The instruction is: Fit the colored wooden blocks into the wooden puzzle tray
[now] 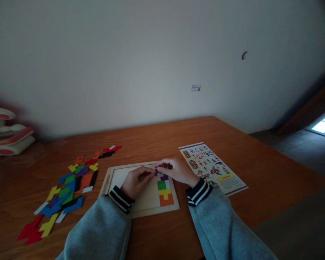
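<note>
Above the upper right part of a wooden puzzle tray (pixel 148 199), my two hands meet at the fingertips. My left hand (pixel 135 180) pinches a small purple puzzle piece (pixel 156 173) from the left. On its other side, the thumb and fingers of my right hand (pixel 177 170) close on the same piece; the fingers partly hide its shape. Along the tray's right side lie a purple piece (pixel 164 177), a green piece (pixel 161 185), a white piece (pixel 167 184), a yellow piece (pixel 165 194) and an orange piece (pixel 170 201).
Several loose coloured pieces (pixel 70 179) spread over the table (pixel 148 144) left of the tray. A printed pattern sheet (pixel 209 164) lies to the right. A white and red object (pixel 9 139) stands at the far left, and a wall (pixel 119 72) rises behind the table.
</note>
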The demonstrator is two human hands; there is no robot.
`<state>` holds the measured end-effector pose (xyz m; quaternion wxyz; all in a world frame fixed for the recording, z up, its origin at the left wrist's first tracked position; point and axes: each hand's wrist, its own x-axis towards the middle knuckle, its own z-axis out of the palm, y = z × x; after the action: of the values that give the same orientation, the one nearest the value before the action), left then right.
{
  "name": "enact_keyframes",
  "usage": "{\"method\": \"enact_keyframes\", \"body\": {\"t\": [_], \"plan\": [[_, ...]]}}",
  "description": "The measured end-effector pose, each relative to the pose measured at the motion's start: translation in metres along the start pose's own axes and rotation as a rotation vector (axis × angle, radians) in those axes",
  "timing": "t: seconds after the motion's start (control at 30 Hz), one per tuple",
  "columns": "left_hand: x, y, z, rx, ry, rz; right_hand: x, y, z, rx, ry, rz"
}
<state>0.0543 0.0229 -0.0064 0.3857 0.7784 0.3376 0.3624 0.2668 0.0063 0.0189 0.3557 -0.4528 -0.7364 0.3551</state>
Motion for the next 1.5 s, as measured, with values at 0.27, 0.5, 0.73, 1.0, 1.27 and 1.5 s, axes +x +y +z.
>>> {"method": "enact_keyframes", "body": {"t": [0.27, 0.5, 0.73, 1.0, 1.27, 1.5], "plan": [[0.000, -0.002, -0.002, 0.083, -0.015, 0.059, 0.001, 0.003, 0.001, -0.075, -0.006, -0.015], [0.000, 0.002, 0.000, 0.117, 0.010, 0.058, 0.001, 0.005, 0.004, -0.104, -0.017, -0.026], [0.000, 0.001, 0.000, 0.126, 0.003, 0.073, 0.002, 0.009, 0.006, -0.156, 0.006, -0.047], [0.000, 0.002, 0.001, 0.146, 0.019, 0.079, 0.002, 0.010, 0.007, -0.089, 0.077, -0.027], [-0.001, -0.001, 0.001, 0.140, -0.009, 0.027, 0.002, 0.004, 0.007, -0.041, 0.103, -0.070], [0.000, -0.003, 0.001, 0.174, 0.019, 0.057, 0.001, 0.007, 0.008, 0.007, 0.055, -0.012]]}}
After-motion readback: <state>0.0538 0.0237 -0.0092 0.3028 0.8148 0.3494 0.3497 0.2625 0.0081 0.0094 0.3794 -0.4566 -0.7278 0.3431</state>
